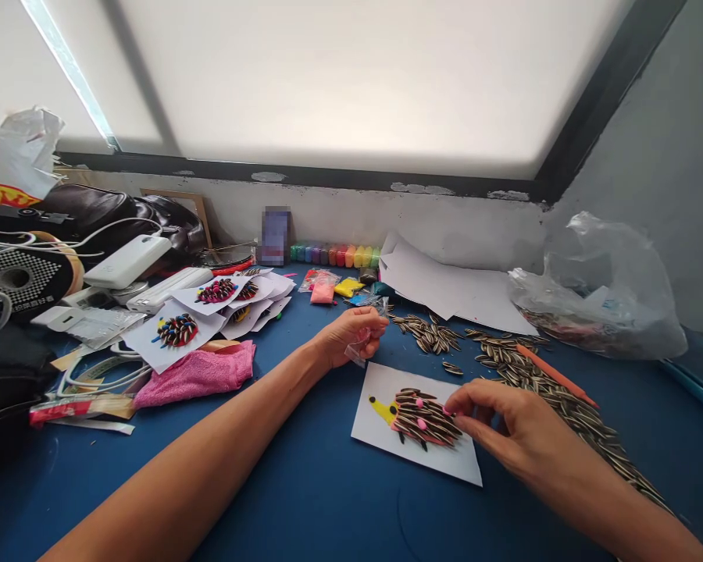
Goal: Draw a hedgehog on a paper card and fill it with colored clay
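Note:
On the blue table lies a white card (378, 441) bearing a hedgehog (425, 421) made of sunflower seeds, with a yellow clay face, black eye and nose, and pink clay dots. My right hand (504, 421) comes from the right, thumb and forefinger pinching a small pink clay ball (447, 409) at the hedgehog's rear edge. Whether the ball touches the seeds is hard to tell. Beyond the card's upper left corner, my left hand (355, 336) is closed around a crumpled clear plastic bag (357, 349), part of which sticks out below the fingers.
Loose sunflower seeds (562, 406) spread at right beside an orange stick-like tool (556, 375). Clay packets (324, 289) lie behind my left hand. At left are finished hedgehog cards (146, 339), a pink cloth (199, 375) and cables. White paper (445, 285) and a plastic bag (615, 289) stand behind.

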Demonstrator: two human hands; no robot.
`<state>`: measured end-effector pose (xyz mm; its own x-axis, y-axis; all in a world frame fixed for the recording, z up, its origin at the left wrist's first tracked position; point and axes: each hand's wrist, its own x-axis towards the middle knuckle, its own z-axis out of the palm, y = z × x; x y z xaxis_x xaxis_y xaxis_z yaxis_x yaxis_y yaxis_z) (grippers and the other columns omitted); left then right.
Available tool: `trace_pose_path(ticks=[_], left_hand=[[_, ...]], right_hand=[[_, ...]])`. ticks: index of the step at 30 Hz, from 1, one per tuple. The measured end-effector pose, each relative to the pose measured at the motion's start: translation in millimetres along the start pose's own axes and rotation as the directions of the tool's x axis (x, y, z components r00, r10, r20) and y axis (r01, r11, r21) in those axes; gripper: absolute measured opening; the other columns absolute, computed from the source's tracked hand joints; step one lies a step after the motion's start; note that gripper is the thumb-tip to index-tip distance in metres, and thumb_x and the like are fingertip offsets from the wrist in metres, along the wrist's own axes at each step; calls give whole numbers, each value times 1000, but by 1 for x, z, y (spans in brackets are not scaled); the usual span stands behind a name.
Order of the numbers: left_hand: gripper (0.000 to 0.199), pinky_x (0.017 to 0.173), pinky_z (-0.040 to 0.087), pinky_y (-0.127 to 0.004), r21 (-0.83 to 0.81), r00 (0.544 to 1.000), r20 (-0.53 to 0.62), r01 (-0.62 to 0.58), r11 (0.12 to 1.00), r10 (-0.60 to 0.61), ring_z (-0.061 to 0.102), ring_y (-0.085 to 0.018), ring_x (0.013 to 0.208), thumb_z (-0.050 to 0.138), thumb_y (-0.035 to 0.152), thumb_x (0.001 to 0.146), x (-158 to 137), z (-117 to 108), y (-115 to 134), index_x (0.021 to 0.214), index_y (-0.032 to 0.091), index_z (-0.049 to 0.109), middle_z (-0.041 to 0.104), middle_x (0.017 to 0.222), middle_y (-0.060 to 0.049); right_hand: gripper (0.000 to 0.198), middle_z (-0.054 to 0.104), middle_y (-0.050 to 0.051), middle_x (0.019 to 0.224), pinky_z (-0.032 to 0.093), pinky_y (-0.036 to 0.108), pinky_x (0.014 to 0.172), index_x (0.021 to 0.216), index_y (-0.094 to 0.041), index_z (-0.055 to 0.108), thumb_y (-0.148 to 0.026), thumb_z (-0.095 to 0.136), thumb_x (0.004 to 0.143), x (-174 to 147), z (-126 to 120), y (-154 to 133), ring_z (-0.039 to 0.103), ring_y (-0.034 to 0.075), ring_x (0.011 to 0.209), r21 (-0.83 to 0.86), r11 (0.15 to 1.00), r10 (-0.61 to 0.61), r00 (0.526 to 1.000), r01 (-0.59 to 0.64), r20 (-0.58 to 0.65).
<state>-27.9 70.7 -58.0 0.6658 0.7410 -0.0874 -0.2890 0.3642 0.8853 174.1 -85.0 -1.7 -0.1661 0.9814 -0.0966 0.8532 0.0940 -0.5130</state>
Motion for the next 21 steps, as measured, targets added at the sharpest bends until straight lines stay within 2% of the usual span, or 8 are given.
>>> trace_pose_path(ticks=[4,8,10,17,21], left_hand=[[39,30,27,-17,24,1000,-1,6,1000,-6,46,-6,34,77,30,64,-1,3,1,63,18,40,49,54,6],[41,30,28,-17,39,1000,0,20,999,-20,46,-6,34,77,33,65,-2,3,3,64,18,38,46,54,7],[41,30,29,-17,47,1000,4,29,998,-29,46,-6,35,76,37,68,-2,2,3,65,18,39,45,54,7],[42,30,29,-17,68,999,24,39,997,-40,46,-6,34,75,43,70,-1,1,2,67,18,42,47,54,6],[44,30,30,-17,55,999,25,28,998,-29,46,-6,35,77,43,68,0,1,1,66,18,42,48,54,6]], right_hand=[[24,73,4,88,47,31,67,88,-27,74,-33,50,90,0,1,0,65,19,75,12,998,-55,998,55,-23],[21,67,1,67,38,27,52,80,-25,68,-34,51,90,-1,2,-7,57,16,56,-59,998,-9,999,6,-51],[22,63,-1,62,35,26,50,73,-25,65,-35,53,89,-1,2,-9,54,15,54,-73,997,-14,999,12,-39],[17,69,0,79,40,27,57,77,-24,65,-30,54,89,0,9,-5,59,15,65,-76,996,-46,998,43,-37],[17,69,0,82,41,26,59,78,-24,65,-27,53,91,0,12,-5,61,16,70,-77,995,-57,998,55,-23]])
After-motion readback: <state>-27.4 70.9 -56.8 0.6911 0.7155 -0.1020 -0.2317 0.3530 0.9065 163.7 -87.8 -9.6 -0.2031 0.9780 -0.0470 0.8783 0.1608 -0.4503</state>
